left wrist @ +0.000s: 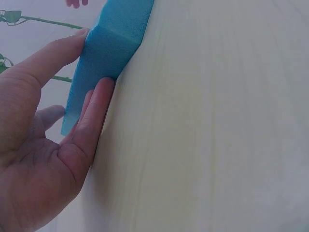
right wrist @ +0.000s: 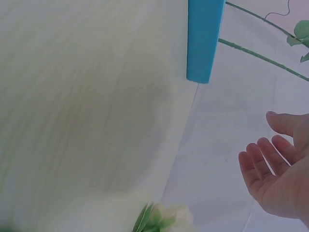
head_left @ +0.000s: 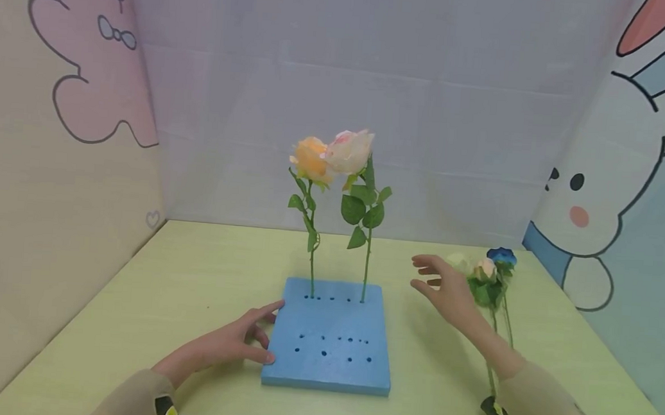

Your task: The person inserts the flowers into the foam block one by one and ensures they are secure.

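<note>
A blue foam board (head_left: 330, 323) with several small holes lies on the table. From its back row of holes rise an orange-yellow artificial rose (head_left: 311, 160) and a pale pink artificial rose (head_left: 350, 152), both upright on green stems. My left hand (head_left: 236, 337) touches the board's left edge; in the left wrist view its fingers (left wrist: 99, 104) lie along the side and the thumb meets the upper edge. My right hand (head_left: 448, 291) hovers right of the board, holding nothing, fingers loosely bent and thumb apart. It is nearest to the flowers lying at the right.
On the table's right lie a blue flower (head_left: 501, 256), a pale peach flower (head_left: 485, 268) and a whitish flower (head_left: 459, 262), their stems partly behind the right arm. A small black object (head_left: 494, 410) is by the stem ends. Cartoon-printed walls (head_left: 593, 206) flank the table.
</note>
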Available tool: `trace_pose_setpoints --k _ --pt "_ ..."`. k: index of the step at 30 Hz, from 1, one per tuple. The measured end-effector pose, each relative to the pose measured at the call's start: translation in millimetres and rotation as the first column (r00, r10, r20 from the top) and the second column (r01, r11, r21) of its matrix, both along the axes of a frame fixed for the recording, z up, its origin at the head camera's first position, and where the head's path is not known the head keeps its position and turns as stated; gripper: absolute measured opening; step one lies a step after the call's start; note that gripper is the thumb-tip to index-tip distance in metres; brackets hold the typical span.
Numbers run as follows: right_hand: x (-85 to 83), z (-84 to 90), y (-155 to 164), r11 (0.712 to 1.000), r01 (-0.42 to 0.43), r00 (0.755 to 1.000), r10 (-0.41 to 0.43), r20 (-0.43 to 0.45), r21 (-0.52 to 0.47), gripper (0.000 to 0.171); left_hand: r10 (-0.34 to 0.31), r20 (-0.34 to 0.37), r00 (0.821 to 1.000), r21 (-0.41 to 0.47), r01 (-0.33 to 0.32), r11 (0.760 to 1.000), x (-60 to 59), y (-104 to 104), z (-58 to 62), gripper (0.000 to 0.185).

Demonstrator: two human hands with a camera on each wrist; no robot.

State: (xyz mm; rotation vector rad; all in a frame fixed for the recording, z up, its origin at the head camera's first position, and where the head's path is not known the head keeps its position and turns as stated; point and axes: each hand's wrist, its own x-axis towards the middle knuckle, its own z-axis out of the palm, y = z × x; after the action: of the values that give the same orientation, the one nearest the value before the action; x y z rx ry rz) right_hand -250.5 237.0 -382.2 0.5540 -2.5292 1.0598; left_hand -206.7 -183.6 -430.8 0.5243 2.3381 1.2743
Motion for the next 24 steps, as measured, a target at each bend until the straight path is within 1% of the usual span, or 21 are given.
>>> trace_pose_setpoints --k 3,6,12,17,24 --pt "4.0 2.1 15 0.999 0.03 0.999 -0.029 -0.02 0.019 0.044 -0.004 0.003 1.0 0.003 0.004 1.0 0.4 0 -0.2 0.096" --pt "8.0 5.3 30 0.998 0.055 0.998 -0.055 -0.021 0.032 0.048 -0.006 0.007 1.0 0.001 0.006 1.0 0.7 0 0.5 0.096" --pt "15.8 10.4 57 0.99 0.116 0.993 -0.115 -0.023 0.079 0.052 -0.007 -0.013 1.0 -0.015 0.007 1.0 -0.1 1 2.2 0.097" --pt "20.5 6.7 72 0.984 0.131 0.991 -0.133 0.005 0.123 0.056 -0.007 -0.008 1.0 -0.017 0.007 1.0 0.0 1 2.4 0.096" --pt "26.7 -0.1 82 0.98 0.137 0.989 -0.142 0.026 0.145 0.059 -0.01 -0.001 1.0 -0.008 0.01 1.0 0.6 0 1.6 0.096"
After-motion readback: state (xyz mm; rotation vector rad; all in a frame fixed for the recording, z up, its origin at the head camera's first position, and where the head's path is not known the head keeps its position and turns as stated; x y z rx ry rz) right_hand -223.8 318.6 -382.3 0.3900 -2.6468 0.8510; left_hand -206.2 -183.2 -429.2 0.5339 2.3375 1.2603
